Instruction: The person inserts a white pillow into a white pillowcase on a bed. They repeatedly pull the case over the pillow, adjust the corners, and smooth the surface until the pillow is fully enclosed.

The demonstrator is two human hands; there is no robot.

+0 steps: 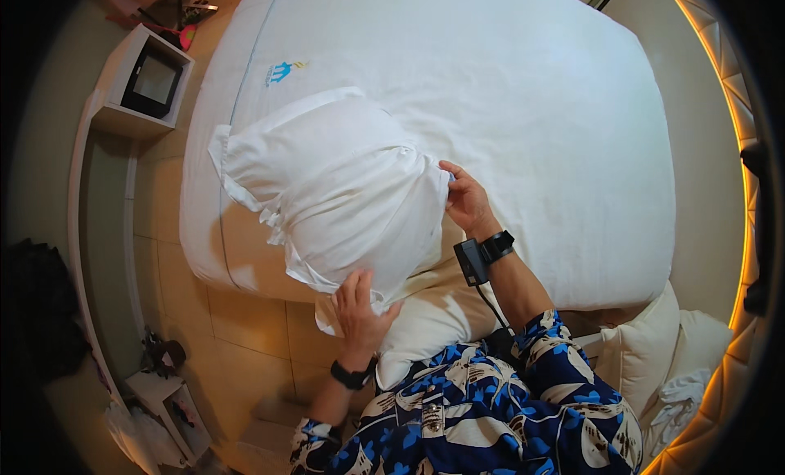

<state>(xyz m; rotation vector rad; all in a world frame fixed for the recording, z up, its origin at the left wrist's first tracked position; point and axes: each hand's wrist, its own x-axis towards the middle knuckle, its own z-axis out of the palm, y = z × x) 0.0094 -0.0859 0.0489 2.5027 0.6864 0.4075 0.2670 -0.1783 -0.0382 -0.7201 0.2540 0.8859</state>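
A rumpled white pillowcase lies over the near left part of the bed, its loose, ruffled edge to the left. My right hand pinches the pillowcase's right corner between thumb and fingers. At its near edge my left hand rests with fingers stretched on the cloth and thumb apart. A cream pillow lies between the pillowcase and my body, partly under the cloth. Whether the pillow reaches inside the case is hidden.
A large bed with a white sheet fills the middle. More pillows and crumpled white cloth lie at the near right, beside a padded, lit headboard. A white wall cabinet stands far left, above tiled floor.
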